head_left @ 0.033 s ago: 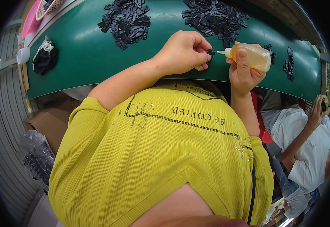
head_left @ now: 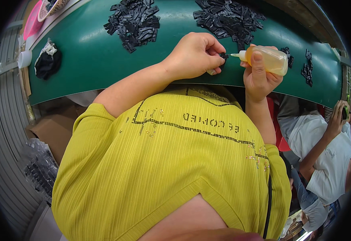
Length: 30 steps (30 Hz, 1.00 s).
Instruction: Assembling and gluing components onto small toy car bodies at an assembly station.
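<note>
My left hand [head_left: 193, 56] pinches a small black plastic part [head_left: 223, 57] between thumb and fingers, above the near edge of the green table. Most of that part is hidden by the fingertips. In my right hand [head_left: 260, 78] lies a translucent squeeze bottle [head_left: 274, 61] with yellowish liquid, tipped on its side. Its thin nozzle [head_left: 235, 55] points left at the black part, close to it; whether they touch I cannot tell. Beyond my hands lies a heap of similar black parts [head_left: 227, 20], and another heap of black parts [head_left: 134, 24] is farther left.
Small clusters of black parts [head_left: 307, 68] lie at the right of the green table [head_left: 79, 60]. On the left are a black-and-white cloth [head_left: 48, 62], a white cup [head_left: 24, 59] and a pink basket [head_left: 34, 20]. A co-worker in a white shirt [head_left: 314, 132] sits at right.
</note>
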### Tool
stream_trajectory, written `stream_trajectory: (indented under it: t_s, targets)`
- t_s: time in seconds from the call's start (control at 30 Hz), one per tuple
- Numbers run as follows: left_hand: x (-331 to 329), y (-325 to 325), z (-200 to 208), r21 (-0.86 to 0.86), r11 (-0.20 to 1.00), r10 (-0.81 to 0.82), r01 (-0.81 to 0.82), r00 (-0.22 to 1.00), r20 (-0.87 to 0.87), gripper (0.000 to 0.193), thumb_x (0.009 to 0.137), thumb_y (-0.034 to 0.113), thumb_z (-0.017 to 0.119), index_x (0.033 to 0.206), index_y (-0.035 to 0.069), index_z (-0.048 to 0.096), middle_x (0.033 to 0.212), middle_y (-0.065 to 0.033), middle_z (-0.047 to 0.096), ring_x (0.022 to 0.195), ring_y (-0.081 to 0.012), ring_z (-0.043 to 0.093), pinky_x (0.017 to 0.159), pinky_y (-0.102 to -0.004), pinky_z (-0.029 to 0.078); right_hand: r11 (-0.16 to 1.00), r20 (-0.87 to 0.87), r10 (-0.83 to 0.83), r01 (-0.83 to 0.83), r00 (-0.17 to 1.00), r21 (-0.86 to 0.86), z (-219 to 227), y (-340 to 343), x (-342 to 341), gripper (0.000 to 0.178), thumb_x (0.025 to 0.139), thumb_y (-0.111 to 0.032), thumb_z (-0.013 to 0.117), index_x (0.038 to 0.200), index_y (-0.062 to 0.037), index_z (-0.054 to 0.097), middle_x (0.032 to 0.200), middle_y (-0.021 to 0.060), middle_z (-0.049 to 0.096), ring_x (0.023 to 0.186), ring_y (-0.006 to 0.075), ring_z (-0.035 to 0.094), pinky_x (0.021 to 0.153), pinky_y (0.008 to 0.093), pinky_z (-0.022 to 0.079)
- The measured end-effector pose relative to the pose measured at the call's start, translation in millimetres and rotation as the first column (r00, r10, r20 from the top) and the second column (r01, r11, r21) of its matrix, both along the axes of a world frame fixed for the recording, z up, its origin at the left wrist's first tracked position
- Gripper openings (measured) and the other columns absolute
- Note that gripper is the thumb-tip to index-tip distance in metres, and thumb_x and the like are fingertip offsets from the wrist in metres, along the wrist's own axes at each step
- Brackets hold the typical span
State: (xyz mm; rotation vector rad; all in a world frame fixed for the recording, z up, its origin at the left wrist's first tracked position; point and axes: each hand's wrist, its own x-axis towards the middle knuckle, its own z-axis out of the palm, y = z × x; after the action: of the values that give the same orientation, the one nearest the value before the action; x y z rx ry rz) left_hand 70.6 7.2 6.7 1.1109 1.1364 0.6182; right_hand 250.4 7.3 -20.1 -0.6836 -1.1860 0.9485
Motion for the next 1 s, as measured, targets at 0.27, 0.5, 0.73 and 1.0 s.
stream_trajectory:
  t_s: [0.27, 0.5, 0.73, 1.0]
  targets:
    - [-0.2, 0.0, 0.3, 0.001, 1.0, -0.004, 0.004, 1.0, -0.001, 0.021, 0.083, 0.002, 0.064, 0.101, -0.008, 0.059, 0.085, -0.0126, 0.065, 0.071, -0.0175, 0.067, 0.064, -0.0268, 0.056, 1.0, 0.032, 0.0, 0.001, 1.0, -0.019, 1.6, -0.3, -1.8, 0.007, 0.085, 0.0, 0.065, 0.09, 0.0019, 0.062, 0.083, 0.0084, 0.064, 0.062, 0.0123, 0.059, 0.052, 0.0213, 0.047]
    - [-0.9, 0.5, -0.1, 0.003, 1.0, -0.003, 0.003, 1.0, 0.019, 0.022, 0.083, 0.0, 0.064, 0.102, -0.009, 0.059, 0.087, -0.0133, 0.065, 0.072, -0.0177, 0.067, 0.064, -0.0264, 0.056, 0.998, -0.075, -0.047, 0.043, 0.996, -0.047, -0.6, 1.0, 0.6, 0.01, 0.085, 0.0, 0.065, 0.094, 0.0017, 0.061, 0.085, 0.0096, 0.065, 0.063, 0.0129, 0.06, 0.051, 0.0217, 0.047]
    - [-0.9, 2.5, -1.0, -0.038, 0.999, 0.037, -0.035, 0.997, 0.063, 0.024, 0.084, 0.0, 0.064, 0.105, -0.01, 0.057, 0.09, -0.0148, 0.064, 0.072, -0.0185, 0.067, 0.065, -0.0262, 0.057, 0.99, -0.246, 0.075, -0.103, 0.966, -0.101, 1.9, -8.8, 5.8, 0.012, 0.085, -0.001, 0.065, 0.096, 0.0006, 0.06, 0.089, 0.011, 0.063, 0.066, 0.0139, 0.06, 0.053, 0.022, 0.047]
    - [-1.1, 3.2, 0.1, -0.038, 0.999, 0.038, -0.035, 0.998, 0.056, 0.025, 0.084, 0.002, 0.064, 0.105, -0.011, 0.057, 0.089, -0.0145, 0.064, 0.073, -0.0182, 0.067, 0.065, -0.0263, 0.056, 0.984, -0.07, 0.127, -0.134, 0.989, -0.115, -0.8, -9.9, 5.4, 0.014, 0.084, -0.002, 0.067, 0.095, 0.0018, 0.06, 0.085, 0.0089, 0.061, 0.064, 0.0121, 0.058, 0.052, 0.0203, 0.047]
